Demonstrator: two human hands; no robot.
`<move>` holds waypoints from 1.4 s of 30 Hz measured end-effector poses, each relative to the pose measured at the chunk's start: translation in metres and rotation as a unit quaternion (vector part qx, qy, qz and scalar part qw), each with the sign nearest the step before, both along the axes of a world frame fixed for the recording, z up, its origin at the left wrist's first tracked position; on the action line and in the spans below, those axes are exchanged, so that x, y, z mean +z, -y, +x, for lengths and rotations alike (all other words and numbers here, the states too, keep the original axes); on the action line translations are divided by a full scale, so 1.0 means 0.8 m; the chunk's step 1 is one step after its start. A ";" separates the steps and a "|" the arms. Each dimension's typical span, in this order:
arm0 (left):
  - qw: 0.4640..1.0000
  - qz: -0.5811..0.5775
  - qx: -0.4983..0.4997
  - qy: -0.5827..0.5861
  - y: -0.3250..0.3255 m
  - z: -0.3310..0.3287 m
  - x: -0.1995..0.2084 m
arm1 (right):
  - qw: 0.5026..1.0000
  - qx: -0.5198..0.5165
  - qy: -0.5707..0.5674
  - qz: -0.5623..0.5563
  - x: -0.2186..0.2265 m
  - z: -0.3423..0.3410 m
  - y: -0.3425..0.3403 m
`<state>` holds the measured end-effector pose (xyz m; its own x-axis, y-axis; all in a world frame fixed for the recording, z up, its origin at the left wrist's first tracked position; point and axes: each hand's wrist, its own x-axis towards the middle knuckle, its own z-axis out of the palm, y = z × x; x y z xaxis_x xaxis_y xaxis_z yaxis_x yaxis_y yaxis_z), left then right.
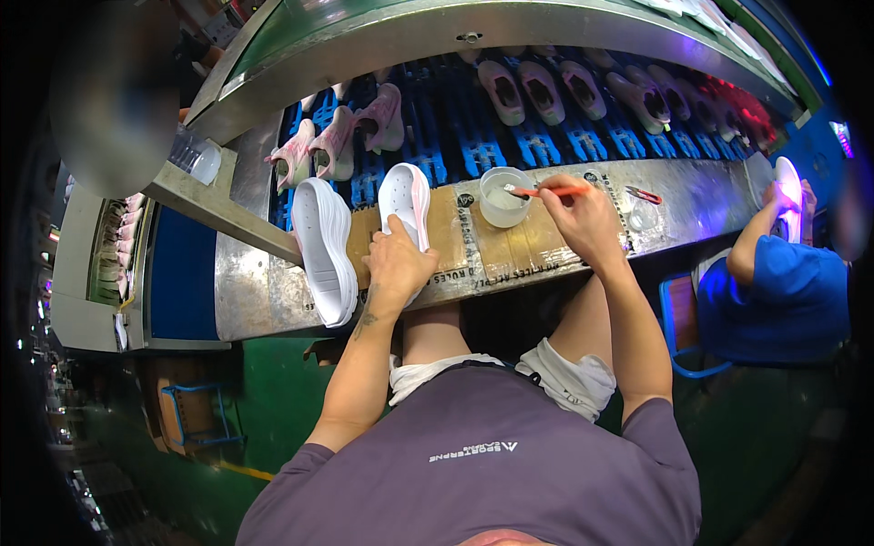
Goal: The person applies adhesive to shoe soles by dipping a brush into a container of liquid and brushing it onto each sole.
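My left hand [401, 266] is closed on the near part of a white shoe sole [394, 193] with a pink stretch along its right side. The fingers hide part of it. Just left of it lies a larger-looking white shoe sole [326, 238], hollow side up, its near end at the bench's front edge. My right hand [587, 221] pinches a brush [557, 191] by its red handle. The brush's tip is inside a translucent plastic cup [503, 217] holding a whitish, cloudy liquid. The cup stands on brown cardboard [528, 252] taped to the bench.
Pink and white shoe uppers [544, 96] stand in rows on a blue slatted conveyor [428, 150] behind the metal bench [238, 296]. A red-handled tool [645, 195] lies at the right. Farther right, a co-worker in blue [774, 296] holds a lit sole. A metal beam [223, 218] crosses the left side.
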<state>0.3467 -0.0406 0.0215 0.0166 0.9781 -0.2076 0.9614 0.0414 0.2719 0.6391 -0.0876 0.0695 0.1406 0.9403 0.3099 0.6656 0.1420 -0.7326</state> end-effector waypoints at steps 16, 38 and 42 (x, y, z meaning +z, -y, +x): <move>0.826 -0.123 0.041 0.549 -0.008 -0.084 -0.048 | 0.998 -0.017 0.024 0.061 0.008 -0.009 -0.029; 0.210 -0.277 0.035 0.937 0.033 -0.056 -0.065 | 0.968 0.126 -0.214 0.019 -0.017 -0.040 0.002; 0.339 -0.256 -0.010 0.905 0.035 -0.055 -0.058 | 0.958 0.191 -0.214 0.015 -0.005 -0.049 -0.001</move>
